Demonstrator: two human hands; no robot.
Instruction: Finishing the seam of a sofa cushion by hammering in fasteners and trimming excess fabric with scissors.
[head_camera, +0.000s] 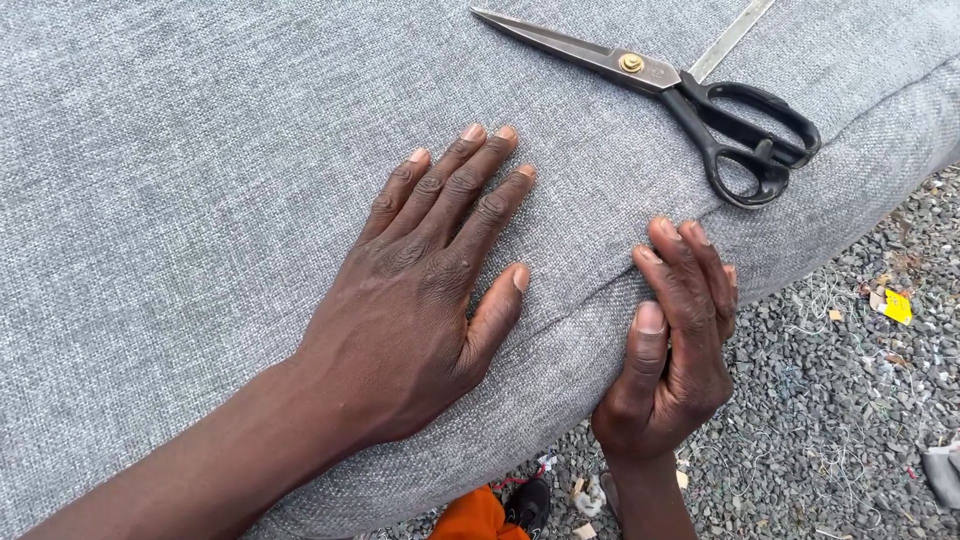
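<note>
A large grey fabric cushion (180, 150) fills most of the head view. My left hand (425, 290) lies flat on top of it, palm down, fingers stretched out and close together. My right hand (675, 340) grips the cushion's rounded near edge along the seam, its fingers curled over the top and its thumb pressed against the fabric. Black-handled tailor's scissors (690, 95) lie shut on the cushion beyond both hands, blades pointing left.
A thin metal ruler (730, 38) lies on the cushion by the scissors, running to the top edge. Grey gravel ground (840, 400) with thread scraps and a yellow scrap (897, 306) lies at right. An orange cloth and a dark shoe (525, 505) show at the bottom.
</note>
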